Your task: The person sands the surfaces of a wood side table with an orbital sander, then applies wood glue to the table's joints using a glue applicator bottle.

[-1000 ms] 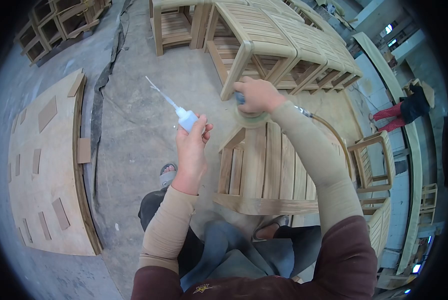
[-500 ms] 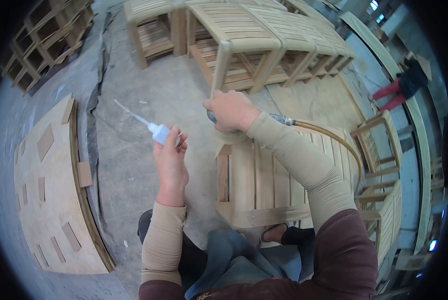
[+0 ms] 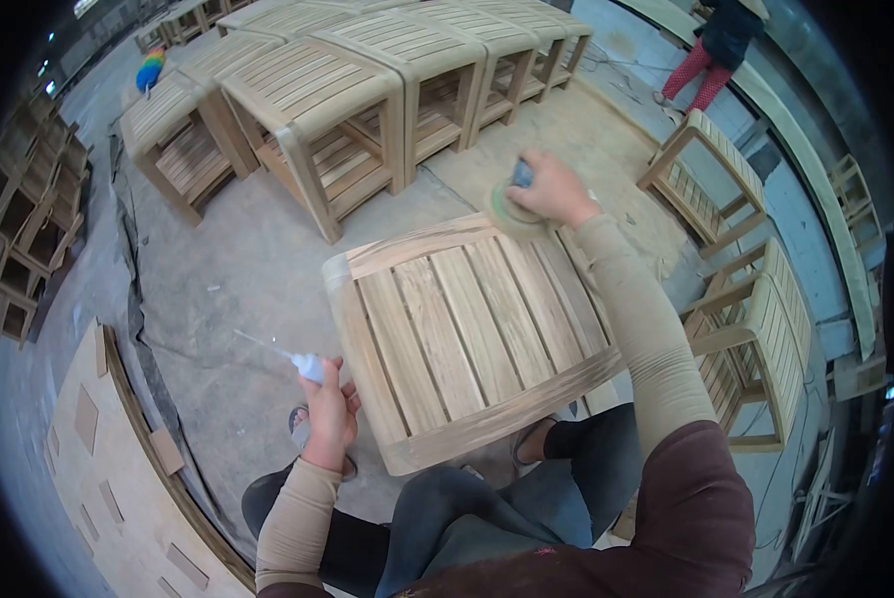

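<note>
My right hand (image 3: 558,191) is wrapped around a round sander (image 3: 508,211) with a blue top and a pale green pad. The sander is at the far edge of a slatted wooden stool top (image 3: 454,317), right of its middle; whether the pad touches the wood is hard to tell. Left of the stool, my left hand (image 3: 329,417) grips a small white squeeze bottle (image 3: 308,368) between thumb and fingers. Its long thin nozzle points up and left, away from the stool. My knees are close to the stool's near edge.
Several slatted wooden stools (image 3: 317,80) stand in rows beyond. More stools (image 3: 756,319) are on the right. A board with small wooden pieces (image 3: 118,478) lies at lower left, near stacked wooden frames (image 3: 28,209). Another person (image 3: 716,50) stands at far right.
The view has swung, so more of the stool top shows. My right hand has carried the sander rightward from the far left corner along the far edge. My left hand still holds the bottle.
</note>
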`<state>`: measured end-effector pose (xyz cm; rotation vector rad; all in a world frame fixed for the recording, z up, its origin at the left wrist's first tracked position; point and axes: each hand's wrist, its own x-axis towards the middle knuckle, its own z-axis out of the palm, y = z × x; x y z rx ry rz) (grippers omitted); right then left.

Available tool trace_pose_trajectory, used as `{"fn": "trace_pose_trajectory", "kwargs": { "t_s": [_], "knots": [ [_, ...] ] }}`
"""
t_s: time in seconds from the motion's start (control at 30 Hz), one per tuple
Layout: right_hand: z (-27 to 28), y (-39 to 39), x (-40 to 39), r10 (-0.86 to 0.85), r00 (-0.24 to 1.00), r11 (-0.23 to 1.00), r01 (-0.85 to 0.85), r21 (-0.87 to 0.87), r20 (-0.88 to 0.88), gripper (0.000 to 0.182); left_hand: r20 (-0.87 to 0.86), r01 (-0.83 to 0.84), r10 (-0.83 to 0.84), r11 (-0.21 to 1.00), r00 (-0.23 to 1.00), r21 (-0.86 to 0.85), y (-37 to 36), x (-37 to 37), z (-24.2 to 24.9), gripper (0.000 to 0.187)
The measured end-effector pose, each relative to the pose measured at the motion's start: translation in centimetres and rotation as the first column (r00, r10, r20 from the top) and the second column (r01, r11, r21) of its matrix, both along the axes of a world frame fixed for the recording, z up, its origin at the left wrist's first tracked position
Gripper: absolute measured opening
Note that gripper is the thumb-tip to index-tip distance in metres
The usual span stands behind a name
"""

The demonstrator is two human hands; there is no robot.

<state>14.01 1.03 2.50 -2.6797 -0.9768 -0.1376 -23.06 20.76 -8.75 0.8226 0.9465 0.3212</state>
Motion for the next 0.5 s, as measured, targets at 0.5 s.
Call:
{"fn": "trace_pose_trajectory", "kwargs": {
  "t_s": [0.5],
  "knots": [
    [0.5,3.9,-2.4,-0.205,0.977,0.978,0.203,-0.037,-0.066,0.051,0.227,-0.092,0.076,0.994,0.971,0.057,-2.8,-0.9,-3.2,0.035]
  ]
}}
